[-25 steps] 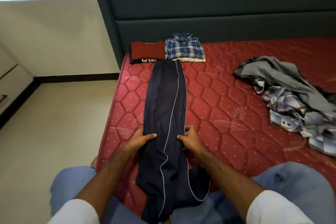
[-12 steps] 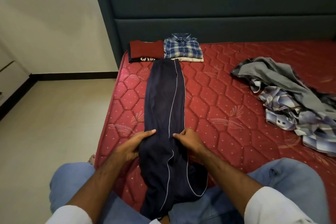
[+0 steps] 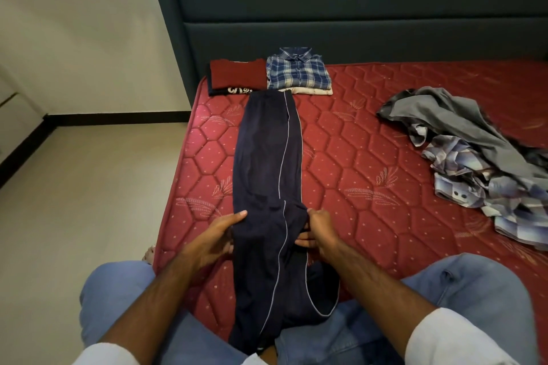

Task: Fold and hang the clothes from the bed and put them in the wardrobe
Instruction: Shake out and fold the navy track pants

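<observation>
You are looking at smooth, matt navy cloth in the trousers (image 3: 268,175), edged with thin pale piping, lying on a mattress (image 3: 370,163) of quilted red fabric that is giving off a slight sheen. The headboard (image 3: 355,9) is showing padded, matt dark upholstery, the shirt (image 3: 298,72) is showing woven checked cotton-like cloth, and your jeans (image 3: 474,290) are showing pale, soft denim.

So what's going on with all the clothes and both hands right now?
Navy track pants: laid out long, not yet folded.
Red shirt: folded.
Plaid shirt: folded.
Grey pile: crumpled, unfolded.
Left hand: grips the pants' left edge.
Right hand: pinches the pants' right edge.
</observation>
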Demonstrator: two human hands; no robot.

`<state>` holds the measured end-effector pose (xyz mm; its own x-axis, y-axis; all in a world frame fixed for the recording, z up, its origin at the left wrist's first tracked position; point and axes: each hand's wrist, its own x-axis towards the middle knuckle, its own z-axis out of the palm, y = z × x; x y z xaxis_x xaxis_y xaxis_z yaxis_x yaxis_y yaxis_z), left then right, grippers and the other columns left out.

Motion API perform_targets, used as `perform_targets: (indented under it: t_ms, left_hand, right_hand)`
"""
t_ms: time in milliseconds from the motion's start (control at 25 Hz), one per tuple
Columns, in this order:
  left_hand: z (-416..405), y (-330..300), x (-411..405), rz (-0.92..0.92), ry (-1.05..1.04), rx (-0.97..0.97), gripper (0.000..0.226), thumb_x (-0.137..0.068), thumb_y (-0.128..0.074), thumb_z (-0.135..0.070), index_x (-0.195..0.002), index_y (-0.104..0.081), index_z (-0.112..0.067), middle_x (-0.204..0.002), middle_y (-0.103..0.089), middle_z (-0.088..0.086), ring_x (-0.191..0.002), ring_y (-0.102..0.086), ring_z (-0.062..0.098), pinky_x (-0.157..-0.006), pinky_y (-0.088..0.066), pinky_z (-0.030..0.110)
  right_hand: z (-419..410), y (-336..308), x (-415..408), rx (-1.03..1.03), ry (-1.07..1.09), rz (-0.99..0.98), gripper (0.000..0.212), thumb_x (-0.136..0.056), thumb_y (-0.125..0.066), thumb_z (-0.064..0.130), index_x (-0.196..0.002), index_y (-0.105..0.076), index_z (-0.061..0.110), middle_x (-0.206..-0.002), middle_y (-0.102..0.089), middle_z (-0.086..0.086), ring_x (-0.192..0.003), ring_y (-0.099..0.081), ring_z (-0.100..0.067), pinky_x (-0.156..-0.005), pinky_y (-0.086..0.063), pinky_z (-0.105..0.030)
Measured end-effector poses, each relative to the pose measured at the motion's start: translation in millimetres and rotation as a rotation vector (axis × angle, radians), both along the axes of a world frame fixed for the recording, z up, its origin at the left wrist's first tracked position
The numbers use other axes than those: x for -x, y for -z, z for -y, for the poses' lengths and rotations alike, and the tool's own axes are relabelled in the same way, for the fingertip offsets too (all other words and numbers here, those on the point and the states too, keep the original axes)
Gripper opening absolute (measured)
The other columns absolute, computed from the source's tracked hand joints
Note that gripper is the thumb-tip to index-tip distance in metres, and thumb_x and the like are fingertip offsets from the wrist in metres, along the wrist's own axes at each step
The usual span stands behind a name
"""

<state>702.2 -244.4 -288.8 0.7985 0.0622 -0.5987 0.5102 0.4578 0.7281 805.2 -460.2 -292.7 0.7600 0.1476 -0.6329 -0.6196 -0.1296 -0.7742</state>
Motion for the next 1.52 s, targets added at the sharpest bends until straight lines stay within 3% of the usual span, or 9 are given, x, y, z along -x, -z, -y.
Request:
perform_targets:
  t_ms: [240, 400, 600, 760, 880, 960, 1120, 1280, 1520]
  left_hand:
    - [3, 12, -15, -0.024, 0.065, -0.534, 0.022, -0.096, -0.068, -0.028, -0.106, -0.065, -0.008, -0.107, -0.074, 0.015, -0.077, -0.070, 0.022, -0.047, -0.056, 0.034]
    - [8, 10, -11, 0.062, 0.055, -0.369, 0.015, -0.094, -0.066, -0.006, -0.107, -0.069, 0.002, -0.113, -0.071, 0.027, -0.078, -0.073, 0.021, -0.069, -0.060, 0.031]
    - [10, -7, 2, 0.176, -0.005, -0.229, 0.045, -0.075, -0.083, -0.018, -0.116, -0.070, -0.005, -0.112, -0.075, 0.015, -0.092, -0.074, 0.022, -0.073, -0.062, 0.031]
    - [4, -14, 1, 0.233, -0.120, -0.118, 0.057, -0.073, -0.084, -0.014, -0.125, -0.064, -0.001, -0.118, -0.072, 0.017, -0.103, -0.071, 0.029, -0.088, -0.060, 0.035]
    - [4, -24, -1, 0.201, -0.122, -0.019, 0.021, -0.091, -0.063, -0.020, -0.105, -0.068, -0.005, -0.080, -0.075, 0.008, -0.057, -0.068, 0.014, -0.051, -0.057, 0.023]
    - [6, -19, -2, 0.052, -0.118, -0.017, 0.034, -0.101, -0.050, -0.041, -0.079, -0.058, -0.016, -0.051, -0.053, -0.003, -0.029, -0.039, 0.006, -0.029, -0.028, 0.013]
    - [24, 0, 2, -0.010, -0.032, -0.183, 0.032, -0.101, -0.054, -0.042, -0.093, -0.063, -0.012, -0.068, -0.063, 0.004, -0.048, -0.058, 0.013, -0.042, -0.044, 0.023]
    - [34, -9, -1, 0.181, -0.011, -0.017, 0.032, -0.097, -0.062, -0.015, -0.124, -0.065, 0.000, -0.119, -0.072, 0.017, -0.106, -0.070, 0.028, -0.098, -0.056, 0.038]
    - [12, -23, -4, 0.223, -0.177, 0.038, 0.040, -0.091, -0.063, -0.015, -0.127, -0.063, 0.004, -0.124, -0.068, 0.022, -0.095, -0.073, 0.023, -0.090, -0.058, 0.032]
  right_hand:
    - [-2, 0, 6, 0.410, -0.216, 0.421, 0.046, -0.083, -0.072, 0.055, -0.096, -0.043, 0.023, -0.096, -0.063, -0.002, -0.074, -0.068, -0.025, -0.057, -0.052, -0.037]
    - [-13, -4, 4, 0.648, -0.411, 0.645, 0.041, -0.080, -0.068, 0.063, -0.077, -0.057, 0.023, -0.088, -0.066, -0.001, -0.083, -0.064, -0.020, -0.072, -0.052, -0.037]
    - [-19, -5, 16, 0.449, -0.477, 0.575, 0.019, -0.089, -0.074, 0.032, -0.076, -0.065, 0.022, -0.072, -0.066, 0.011, -0.064, -0.058, -0.002, -0.063, -0.046, -0.017]
    - [-13, -19, 24, -0.235, -0.223, 0.280, 0.019, -0.096, -0.070, 0.017, -0.078, -0.061, 0.015, -0.079, -0.069, -0.004, -0.074, -0.066, -0.017, -0.073, -0.056, -0.031]
    - [0, -27, 25, -0.430, -0.108, 0.105, 0.021, -0.101, -0.061, 0.016, -0.080, -0.055, 0.016, -0.085, -0.072, -0.007, -0.074, -0.069, -0.021, -0.072, -0.060, -0.037]
    - [4, -22, 27, -0.347, -0.077, 0.078, 0.020, -0.104, -0.056, 0.020, -0.085, -0.053, 0.017, -0.086, -0.072, -0.007, -0.069, -0.070, -0.021, -0.066, -0.059, -0.038]
    - [2, -14, 33, -0.252, -0.073, 0.086, 0.007, -0.104, -0.056, 0.021, -0.101, -0.055, 0.015, -0.092, -0.071, -0.006, -0.068, -0.069, -0.015, -0.059, -0.057, -0.029]
    - [-3, -26, 36, -0.331, -0.141, 0.169, 0.014, -0.094, -0.067, 0.004, -0.106, -0.060, 0.007, -0.088, -0.075, -0.005, -0.074, -0.071, -0.016, -0.063, -0.057, -0.025]
    - [-8, -38, 31, -0.265, -0.103, 0.276, 0.010, -0.089, -0.073, 0.007, -0.094, -0.066, 0.011, -0.089, -0.072, -0.006, -0.081, -0.066, -0.017, -0.077, -0.052, -0.031]
